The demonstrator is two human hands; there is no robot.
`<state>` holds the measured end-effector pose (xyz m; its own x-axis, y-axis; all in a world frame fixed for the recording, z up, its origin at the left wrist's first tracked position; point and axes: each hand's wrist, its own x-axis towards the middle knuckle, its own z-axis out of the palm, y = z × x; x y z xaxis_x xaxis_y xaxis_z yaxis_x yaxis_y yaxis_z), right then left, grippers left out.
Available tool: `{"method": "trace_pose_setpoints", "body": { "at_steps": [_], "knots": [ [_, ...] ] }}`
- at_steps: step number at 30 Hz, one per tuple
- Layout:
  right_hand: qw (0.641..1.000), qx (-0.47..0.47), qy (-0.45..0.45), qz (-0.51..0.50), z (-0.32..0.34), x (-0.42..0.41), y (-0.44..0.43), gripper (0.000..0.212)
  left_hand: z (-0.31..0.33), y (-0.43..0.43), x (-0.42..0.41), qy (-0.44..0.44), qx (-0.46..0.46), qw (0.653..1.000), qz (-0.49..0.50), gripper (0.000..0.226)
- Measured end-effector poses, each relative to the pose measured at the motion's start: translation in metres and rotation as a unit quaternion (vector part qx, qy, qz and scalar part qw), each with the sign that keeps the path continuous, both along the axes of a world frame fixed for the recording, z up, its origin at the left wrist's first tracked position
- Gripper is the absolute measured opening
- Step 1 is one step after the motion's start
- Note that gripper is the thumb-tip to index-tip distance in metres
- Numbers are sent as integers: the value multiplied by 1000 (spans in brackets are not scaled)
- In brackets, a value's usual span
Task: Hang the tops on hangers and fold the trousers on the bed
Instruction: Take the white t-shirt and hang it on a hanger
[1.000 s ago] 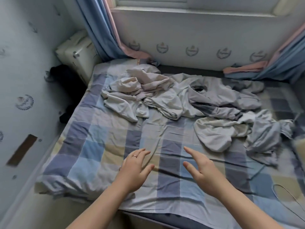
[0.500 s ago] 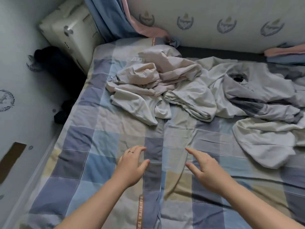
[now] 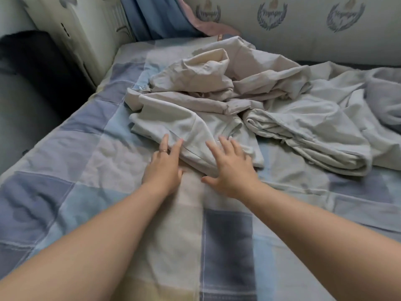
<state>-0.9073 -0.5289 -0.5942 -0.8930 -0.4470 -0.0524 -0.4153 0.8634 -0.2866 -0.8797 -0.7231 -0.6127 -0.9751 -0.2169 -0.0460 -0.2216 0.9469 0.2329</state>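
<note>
Both hands lie flat, grasping nothing: left hand [image 3: 163,168] and right hand [image 3: 230,169] touch the near edge of a crumpled pale grey cotton garment [image 3: 191,127] on the blue-and-cream checked bed [image 3: 82,161], with flat sheet nearer.

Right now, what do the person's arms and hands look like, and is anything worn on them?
The left forearm and the right forearm are bare, with no sleeve up to the picture's edge. The left hand wears a thin gold-coloured ring on one finger. The right hand wears no ring. No gloves, watch or bracelet can be seen.
</note>
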Motion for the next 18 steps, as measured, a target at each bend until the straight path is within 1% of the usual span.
{"method": "trace_pose_setpoints", "body": {
  "at_steps": [1,2,3,4,5,7,9,11,15,18],
  "knots": [
    [1000,15,16,5,-8,-6,-10,82,-4,-7,-10,11,-13,1000,5,81],
    [999,19,38,6,-14,-10,-18,67,-6,-14,-19,20,-26,999,12,78],
    [997,11,70,1,-18,-15,-23,46,-8,-21,-27,31,-38,999,20,73],
    [995,2,104,-4,-20,-19,-25,28,-8,-27,-32,49,-52,997,28,63],
    [992,-2,128,-4,-22,-23,-25,19,-7,-31,-35,73,-69,994,35,51],
    [991,-30,127,6,-20,-26,-17,18,-4,-33,-39,123,-105,986,35,27],
    [991,-67,111,15,-14,-22,-1,22,1,-25,-38,170,-112,979,-8,20],
    [990,-85,108,5,-8,-16,26,22,9,-6,-31,186,-70,977,-78,16],
    [991,-99,72,-46,6,5,101,21,19,56,2,143,35,971,-188,5],
    [987,-110,41,-114,25,35,152,20,30,109,41,85,91,965,-231,9]
  ]
}}
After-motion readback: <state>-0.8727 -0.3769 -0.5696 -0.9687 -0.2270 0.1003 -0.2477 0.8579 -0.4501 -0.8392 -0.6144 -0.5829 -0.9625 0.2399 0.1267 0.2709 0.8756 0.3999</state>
